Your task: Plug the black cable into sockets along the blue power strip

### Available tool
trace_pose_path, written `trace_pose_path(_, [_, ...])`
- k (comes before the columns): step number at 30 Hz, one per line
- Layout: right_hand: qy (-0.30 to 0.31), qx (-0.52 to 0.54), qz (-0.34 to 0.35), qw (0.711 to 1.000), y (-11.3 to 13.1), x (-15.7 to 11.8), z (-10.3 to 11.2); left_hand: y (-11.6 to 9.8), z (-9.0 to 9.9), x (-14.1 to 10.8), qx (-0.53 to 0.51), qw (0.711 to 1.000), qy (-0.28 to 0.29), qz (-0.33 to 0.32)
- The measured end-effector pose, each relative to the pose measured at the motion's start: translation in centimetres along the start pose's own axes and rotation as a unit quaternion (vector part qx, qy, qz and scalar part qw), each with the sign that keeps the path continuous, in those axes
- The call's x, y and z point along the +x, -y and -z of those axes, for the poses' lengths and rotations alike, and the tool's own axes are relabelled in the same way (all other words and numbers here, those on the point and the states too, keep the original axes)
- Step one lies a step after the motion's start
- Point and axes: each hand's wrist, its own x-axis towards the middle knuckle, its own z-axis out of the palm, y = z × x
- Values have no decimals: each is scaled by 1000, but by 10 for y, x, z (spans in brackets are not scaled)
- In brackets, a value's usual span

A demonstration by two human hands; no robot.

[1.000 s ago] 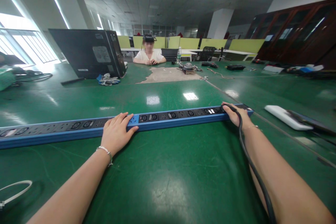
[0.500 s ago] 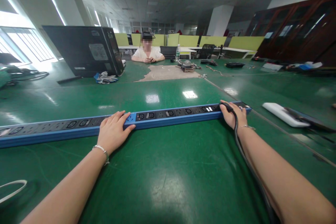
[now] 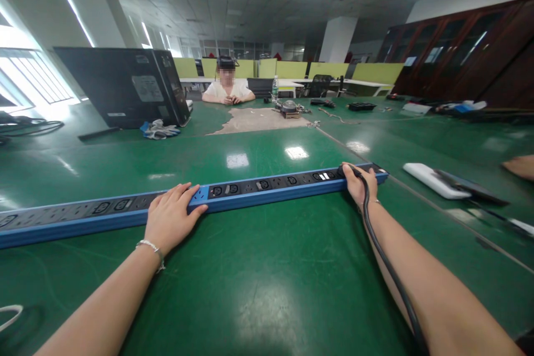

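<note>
A long blue power strip (image 3: pixel 258 200) with a row of black sockets lies across the green table in front of me. My left hand (image 3: pixel 173 212) grips it near a blue socket, fingers over the top and thumb against the front side. At the strip's right end, my right hand (image 3: pixel 359 186) holds the black plug (image 3: pixel 348 169) of a power cable, against the sockets. The hand partly covers the plug, so how deep it sits cannot be told. The black cable (image 3: pixel 377 245) runs down along my right forearm.
A black computer case (image 3: pixel 120 86) and gloves (image 3: pixel 159 129) stand at the back left. Across the table sits a person (image 3: pixel 227 89). To the right lie a white slab-like object (image 3: pixel 434 179) and a dark flat device (image 3: pixel 471 186). Part of someone's hand (image 3: pixel 519 167) shows at the right edge.
The view has shifted slightly, so most things appear a little further left. Both hands keep their places on the strip and plug. More of another person's hand shows at the right edge.
</note>
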Motion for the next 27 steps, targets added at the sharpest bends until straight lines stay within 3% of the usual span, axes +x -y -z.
trace_pose_path(2, [-38,31,-7,999,1,5,4,0,0,0,-1,1000,1,-1])
trace_pose_path(6, [-176,120,-37,976,-7,17,15,0,0,0,-4,1000,1,-4])
trace_pose_path(14, [-77,144,-68,984,-48,18,19,1,-2,0,-7,1000,-2,-2])
trace_pose_path(20, [20,60,-15,998,-37,22,21,1,-1,0,-9,1000,-3,-5])
trace_pose_path(27, [45,-60,-43,996,-31,23,21,0,0,-1,-10,1000,-4,-5])
